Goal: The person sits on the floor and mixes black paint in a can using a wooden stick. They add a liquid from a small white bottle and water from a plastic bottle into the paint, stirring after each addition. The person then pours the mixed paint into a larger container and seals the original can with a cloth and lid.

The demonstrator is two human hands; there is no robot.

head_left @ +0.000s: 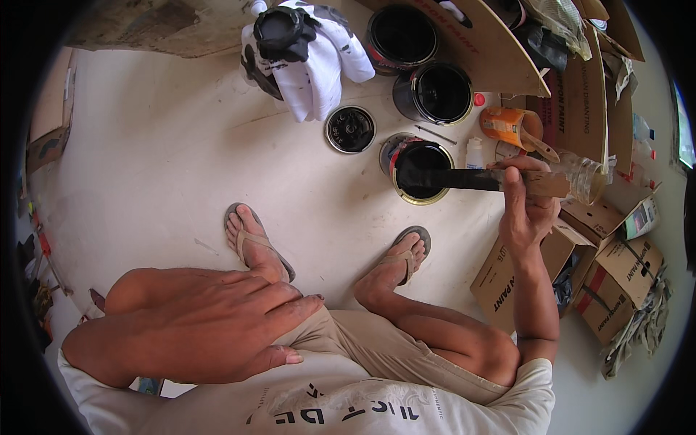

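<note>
My right hand (528,210) is closed round the bare wooden end of a flat stirring stick (467,180). Black paint coats the stick's other part, whose tip reaches into an open paint can (391,150) of black paint. How deep the tip goes is hard to make out against the dark paint. My left hand (206,322) lies across my bent left leg and lap, fingers stretched out, holding nothing. Left of the far cans, a round lid (351,130) smeared black lies on the floor.
Two more cans of black paint, a near one (442,94) and a far one (402,36), stand beyond. A white cloth bundle (312,72) with black stains is left of them. An orange container with a brush (511,127), a white bottle (475,154) and cardboard boxes (616,290) are right.
</note>
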